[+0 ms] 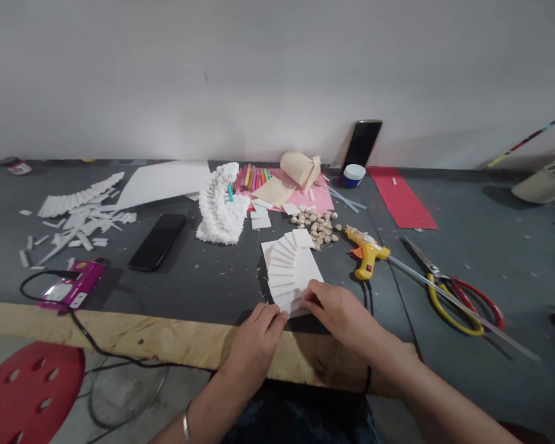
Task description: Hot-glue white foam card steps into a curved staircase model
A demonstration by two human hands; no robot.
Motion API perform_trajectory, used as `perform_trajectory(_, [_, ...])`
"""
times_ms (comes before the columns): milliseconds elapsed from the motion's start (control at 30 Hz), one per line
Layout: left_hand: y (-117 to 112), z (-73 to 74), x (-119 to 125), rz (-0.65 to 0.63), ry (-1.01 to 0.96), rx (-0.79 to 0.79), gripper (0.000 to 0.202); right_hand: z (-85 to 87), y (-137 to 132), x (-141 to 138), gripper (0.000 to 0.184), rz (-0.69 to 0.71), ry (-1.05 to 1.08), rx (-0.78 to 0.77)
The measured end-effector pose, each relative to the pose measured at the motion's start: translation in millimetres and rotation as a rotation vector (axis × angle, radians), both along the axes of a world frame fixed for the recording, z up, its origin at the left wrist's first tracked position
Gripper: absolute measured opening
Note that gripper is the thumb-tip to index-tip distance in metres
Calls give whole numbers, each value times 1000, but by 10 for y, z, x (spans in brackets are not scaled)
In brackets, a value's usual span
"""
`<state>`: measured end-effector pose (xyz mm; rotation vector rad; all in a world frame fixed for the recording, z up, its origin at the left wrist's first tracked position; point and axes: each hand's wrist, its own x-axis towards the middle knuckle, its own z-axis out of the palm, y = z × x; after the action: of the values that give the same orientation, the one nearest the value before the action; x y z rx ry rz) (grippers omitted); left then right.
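Note:
A white curved model staircase (283,271), built of overlapping strips, lies on a white sheet (312,274) near the table's front edge. My left hand (258,333) is closed, thumb and fingers pinching the staircase's lower left corner. At the lower right end my right hand (337,308) is closed too, its thumb and forefinger pressed together on the bottom step. What lies inside the right fingertips is partly hidden. To the right of the staircase lies a yellow glue gun (369,251) with a long clear glue stick (444,293) in its back.
Scissors (437,277) lie at the right. Pistachio shells (321,227), a textured white model (222,209) and crayons (254,177) sit behind the staircase. A black phone (158,242), white strips (83,228) and a purple device (76,285) with a cable are leftward.

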<state>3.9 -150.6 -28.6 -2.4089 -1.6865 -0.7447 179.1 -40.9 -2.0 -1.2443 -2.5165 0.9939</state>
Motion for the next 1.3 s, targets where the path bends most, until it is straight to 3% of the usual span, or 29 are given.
perform_trajectory(133, [-5,3,4,14,-1,-24,15,-7,146,60,25,-46,70,-38])
perform_trajectory(267, [-4,4,-2,-4,-17,7,16,67,293,82,22,-126,144,-99])
perform_trajectory(400, [-6,14,-7,-8,-4,-31,17,102,248,79,16,-42,108,-79])
perform_trajectory(533, [-4,11,-8,-16,27,-13,16,23,96,83,2,82,99,5])
perform_trajectory(600, [-2,9,-12,-28,36,2,17,-19,55,86,5,128,99,25])
perform_trajectory(733, [-2,14,-23,-40,36,35,19,-60,157,107,10,22,190,4])
perform_trajectory(800, [-2,14,-27,-43,34,38,19,-60,302,114,14,-135,292,-73])
perform_trajectory(933, [3,6,-34,-40,24,73,21,2,622,47,24,-417,531,-407])
perform_trajectory(1033, [8,7,-38,-51,21,78,23,86,764,-85,25,-447,619,-567])
perform_trajectory(1300, [-4,3,-37,-31,30,49,23,140,893,-371,25,-453,590,-705])
